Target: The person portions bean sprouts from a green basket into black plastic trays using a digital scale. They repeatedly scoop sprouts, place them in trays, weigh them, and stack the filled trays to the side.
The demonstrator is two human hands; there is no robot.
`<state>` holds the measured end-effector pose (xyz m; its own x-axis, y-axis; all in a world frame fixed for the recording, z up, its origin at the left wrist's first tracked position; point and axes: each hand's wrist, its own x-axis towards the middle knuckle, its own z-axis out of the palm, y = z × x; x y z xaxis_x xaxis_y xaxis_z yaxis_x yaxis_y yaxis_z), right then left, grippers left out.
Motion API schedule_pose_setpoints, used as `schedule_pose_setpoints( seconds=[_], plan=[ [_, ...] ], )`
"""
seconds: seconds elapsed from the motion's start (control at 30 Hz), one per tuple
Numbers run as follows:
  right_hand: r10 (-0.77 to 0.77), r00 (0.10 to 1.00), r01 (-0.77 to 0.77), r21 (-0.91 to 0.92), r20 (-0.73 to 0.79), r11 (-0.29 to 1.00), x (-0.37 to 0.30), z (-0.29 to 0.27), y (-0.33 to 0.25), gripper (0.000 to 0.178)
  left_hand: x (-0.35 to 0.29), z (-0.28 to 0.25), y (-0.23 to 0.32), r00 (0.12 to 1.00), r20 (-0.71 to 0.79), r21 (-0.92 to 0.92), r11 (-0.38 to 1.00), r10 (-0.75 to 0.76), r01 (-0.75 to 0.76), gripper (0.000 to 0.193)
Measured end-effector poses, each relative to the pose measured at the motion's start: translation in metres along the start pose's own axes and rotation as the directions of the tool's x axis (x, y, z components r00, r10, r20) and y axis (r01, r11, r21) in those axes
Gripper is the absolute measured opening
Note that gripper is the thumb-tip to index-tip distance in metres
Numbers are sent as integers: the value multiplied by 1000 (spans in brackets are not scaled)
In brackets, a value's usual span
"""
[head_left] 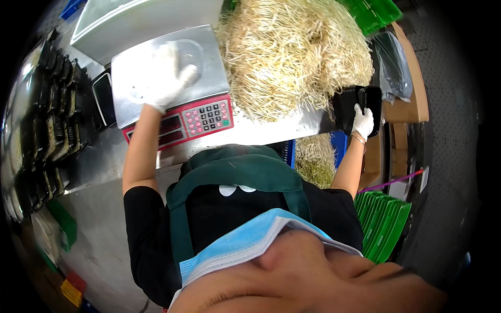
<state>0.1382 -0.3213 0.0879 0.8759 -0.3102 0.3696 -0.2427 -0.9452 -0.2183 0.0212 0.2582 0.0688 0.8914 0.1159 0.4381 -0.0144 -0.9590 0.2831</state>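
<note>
My left hand (169, 81), in a white glove, is spread over the steel top of a digital scale (203, 78) with a red keypad front. Its fingers are stretched out and partly washed out by glare. Whether it presses on the plate, I cannot tell. On the far right, my right hand (364, 123), also gloved, grips the near side of a black plastic tray (344, 107). Its thumb and fingers lie against the tray. Between the two hands rises a big heap of pale bean sprouts (297, 52) on the steel table (271, 130).
Stacked black packed trays (57, 104) fill the left end. A phone (104, 96) lies beside the scale. A white tub (141, 26) stands behind it. Right of the table are a cardboard box (409, 73), clear plastic bags (392, 68) and green crates (383, 219). More sprouts (315, 161) sit below the edge.
</note>
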Motion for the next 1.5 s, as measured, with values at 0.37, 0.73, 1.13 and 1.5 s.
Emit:
schedule_pose_setpoints(
  seconds=[0.37, 0.73, 1.13, 1.5],
  plan=[
    [-990, 82, 905, 424, -117, 25, -97, -65, -212, 27, 18, -6, 185, 935, 269, -962, -114, -231, 248, 77],
    [-915, 403, 785, 502, 29, 362, -125, 40, -216, 111, -67, -72, 55, 593, 175, -968, -246, -786, -40, 26],
    [-866, 460, 337, 864, 196, 375, -31, 30, -212, 75, -51, -76, 69, 656, 315, -941, -315, -686, 122, 27],
    [-978, 190, 767, 635, -80, 97, -139, -43, -363, 49, -31, -28, 92, 855, 273, -953, -242, -441, 180, 35]
  ],
)
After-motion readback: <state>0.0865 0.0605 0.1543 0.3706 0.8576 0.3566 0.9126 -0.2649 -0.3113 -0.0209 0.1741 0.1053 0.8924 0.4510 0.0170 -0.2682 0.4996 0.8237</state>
